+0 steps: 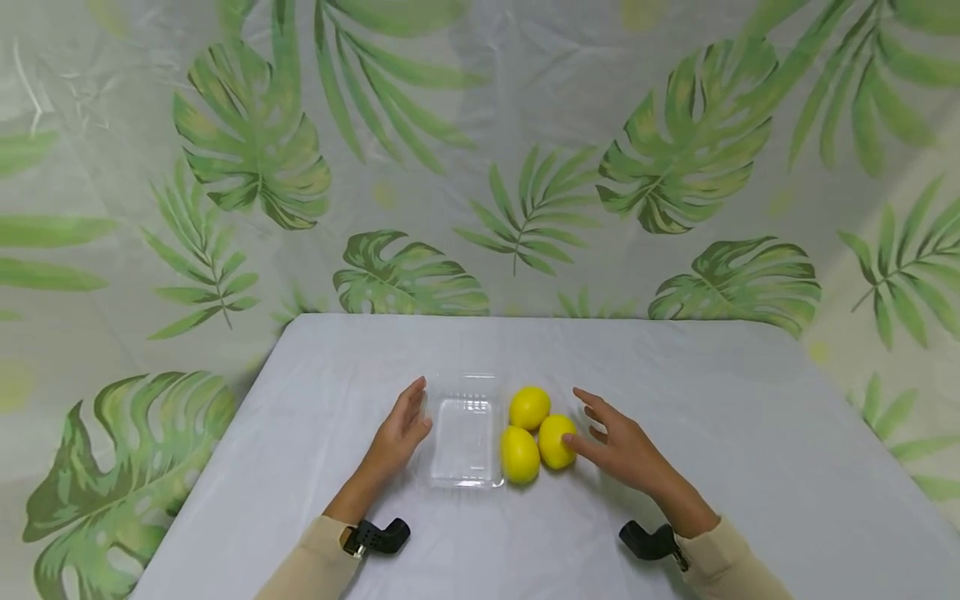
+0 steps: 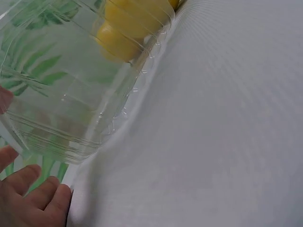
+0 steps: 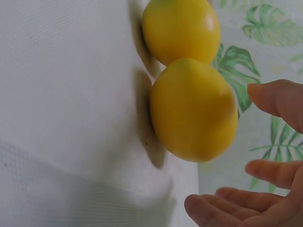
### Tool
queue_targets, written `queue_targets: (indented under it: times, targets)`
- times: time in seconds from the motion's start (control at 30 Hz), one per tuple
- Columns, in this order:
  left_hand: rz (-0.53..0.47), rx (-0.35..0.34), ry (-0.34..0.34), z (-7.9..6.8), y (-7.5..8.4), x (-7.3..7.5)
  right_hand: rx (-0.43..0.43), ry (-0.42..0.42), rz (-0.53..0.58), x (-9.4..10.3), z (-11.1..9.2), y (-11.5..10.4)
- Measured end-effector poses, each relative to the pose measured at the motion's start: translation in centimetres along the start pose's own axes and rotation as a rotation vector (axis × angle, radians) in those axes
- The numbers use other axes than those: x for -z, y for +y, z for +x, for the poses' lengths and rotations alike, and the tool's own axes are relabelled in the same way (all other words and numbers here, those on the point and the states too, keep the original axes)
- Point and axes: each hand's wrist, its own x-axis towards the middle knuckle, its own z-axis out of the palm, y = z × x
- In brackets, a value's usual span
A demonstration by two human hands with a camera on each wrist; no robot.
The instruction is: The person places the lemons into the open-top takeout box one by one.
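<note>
A clear plastic container [image 1: 463, 442] stands on the white table, its inside bare. Right beside it sit three lemons in a cluster: one at the back [image 1: 529, 407], one at the front left [image 1: 520, 455] and one on the right [image 1: 557, 442]. My left hand [image 1: 397, 433] is at the container's left side, fingers loosely extended; the left wrist view shows its fingers [image 2: 45, 194] close to the clear wall. To the right of the lemons, my right hand [image 1: 618, 442] is held with fingers spread, its thumb overlapping the right lemon in the head view. In the right wrist view a gap shows between that hand and the nearest lemon [image 3: 193, 111].
The white tablecloth [image 1: 750, 433] extends around the objects to the table's back edge. Behind it hangs a leaf-patterned sheet [image 1: 540, 100]. Each wrist carries a black camera mount, one on the left [image 1: 382, 537] and one on the right [image 1: 647, 542].
</note>
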Motion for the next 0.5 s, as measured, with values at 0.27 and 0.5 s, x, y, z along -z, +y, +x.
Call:
queue_targets:
  times: [0.27, 0.5]
  targets:
    - [0.101, 0.032, -0.003, -0.6, 1.2, -0.2, 0.012, -0.012, 0.027, -0.7, -0.4, 0.1]
    - [0.115, 0.029, -0.034, -0.9, 3.5, -0.2, 0.030, -0.007, 0.024, -1.2, -0.4, 0.0]
